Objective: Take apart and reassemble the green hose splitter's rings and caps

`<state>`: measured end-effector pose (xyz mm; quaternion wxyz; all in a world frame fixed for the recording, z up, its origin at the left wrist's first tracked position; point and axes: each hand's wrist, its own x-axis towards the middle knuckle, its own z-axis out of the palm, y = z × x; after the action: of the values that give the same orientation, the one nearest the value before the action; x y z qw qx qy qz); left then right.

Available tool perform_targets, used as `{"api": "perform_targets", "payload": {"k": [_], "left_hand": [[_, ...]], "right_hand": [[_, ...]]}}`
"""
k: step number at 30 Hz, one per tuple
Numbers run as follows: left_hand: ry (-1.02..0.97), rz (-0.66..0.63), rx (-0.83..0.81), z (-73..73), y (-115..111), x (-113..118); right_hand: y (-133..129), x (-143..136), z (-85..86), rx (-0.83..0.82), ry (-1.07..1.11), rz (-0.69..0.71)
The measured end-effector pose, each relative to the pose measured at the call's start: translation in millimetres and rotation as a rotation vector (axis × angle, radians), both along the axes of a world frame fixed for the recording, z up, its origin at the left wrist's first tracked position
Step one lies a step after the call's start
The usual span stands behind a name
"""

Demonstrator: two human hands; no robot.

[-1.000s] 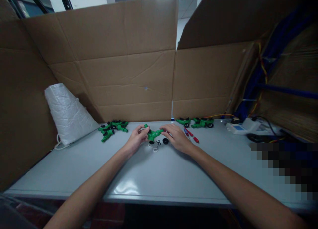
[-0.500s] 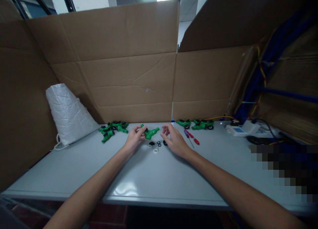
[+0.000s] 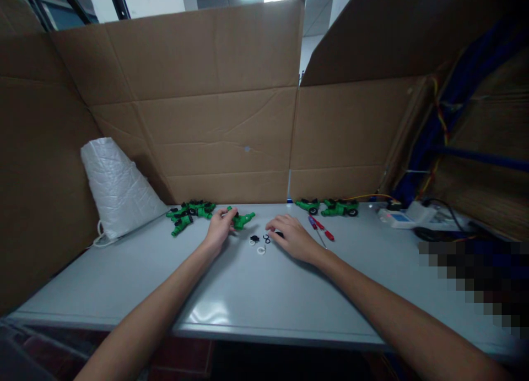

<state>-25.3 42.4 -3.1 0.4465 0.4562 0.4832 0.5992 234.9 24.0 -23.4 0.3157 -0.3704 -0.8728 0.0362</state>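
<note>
My left hand (image 3: 221, 227) is closed around one end of a green plastic fitting (image 3: 243, 220), held just above the table with a stub pointing right. To its right, my right hand (image 3: 291, 237) reaches low over the table, palm down, fingers stretched out and slightly bent, with no object visible in them. A black round part (image 3: 280, 234) shows partly under that hand. Near its fingertips lie small black rings (image 3: 266, 239); whether the fingers touch them I cannot tell. A small black piece (image 3: 254, 238) and a white ring (image 3: 261, 250) lie between the hands.
Several green and black fittings (image 3: 181, 224) lie at the back left, others (image 3: 339, 207) at the back right. Two screwdrivers (image 3: 324, 228) rest right of my right hand. A white wrapped bundle (image 3: 119, 188), cardboard walls (image 3: 215, 133) and a power strip (image 3: 399, 218) border the grey table (image 3: 264, 298).
My left hand has shifted slightly left with the green fitting. My right hand has lowered from a raised, curled pose toward the small black parts, its fingers now flatter.
</note>
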Motion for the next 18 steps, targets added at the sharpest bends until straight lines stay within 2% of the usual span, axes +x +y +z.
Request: {"api": "perform_targets", "payload": {"k": [6,8,10,13,15,18], "left_hand": [[0.002,-0.028,-0.011,4.2,-1,2],[0.001,-0.055,-0.021,7.7,-4,6],[-0.004,-0.094,-0.03,11.2,-9,10],[-0.007,-0.212,-0.043,16.6,-19,17],[0.01,-0.301,-0.038,20.2,-26,20],[0.028,-0.377,-0.022,24.6,-34,21]], "right_hand": [[12,12,3.7,0.038,0.012,-0.219],[13,15,6.5,0.011,0.056,-0.253],[11,15,10.2,-0.028,0.127,-0.213],[0,7,16.7,-0.068,0.239,-0.036],[-8,1,20.7,-0.103,0.264,0.082],[-15,-4,25.6,-0.117,0.219,0.181]]}}
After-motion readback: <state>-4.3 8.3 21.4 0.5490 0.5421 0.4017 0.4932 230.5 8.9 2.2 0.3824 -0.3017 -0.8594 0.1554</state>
